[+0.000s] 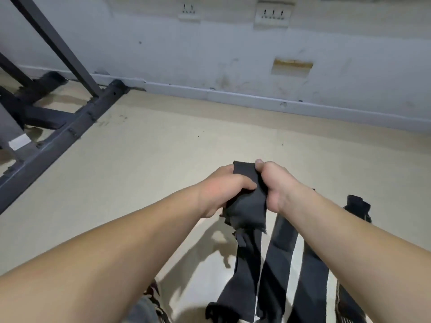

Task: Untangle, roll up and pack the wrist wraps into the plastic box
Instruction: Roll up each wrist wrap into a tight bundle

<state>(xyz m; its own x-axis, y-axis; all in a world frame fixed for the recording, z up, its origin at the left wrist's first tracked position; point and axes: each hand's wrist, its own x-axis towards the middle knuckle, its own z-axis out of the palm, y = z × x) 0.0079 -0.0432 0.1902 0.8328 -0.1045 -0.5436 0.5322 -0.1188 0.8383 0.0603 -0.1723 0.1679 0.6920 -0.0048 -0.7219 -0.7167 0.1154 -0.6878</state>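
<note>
Both hands hold one black wrist wrap (246,203) up above the floor. My left hand (224,190) grips its left side, fingers curled round the bunched cloth. My right hand (275,185) grips the right side, thumb tip at the top edge. The wrap's loose tail (242,273) hangs down toward me. Two more black wraps (277,259) (310,276) lie stretched out flat on the floor under my right forearm. Another wrap's end (358,206) shows past my right wrist. No plastic box is in view.
A dark metal rack frame (70,127) stands on the beige floor (151,159) at the left. A pale wall (233,54) with socket plates (272,14) runs across the back. Some patterned cloth (151,301) shows at the bottom edge.
</note>
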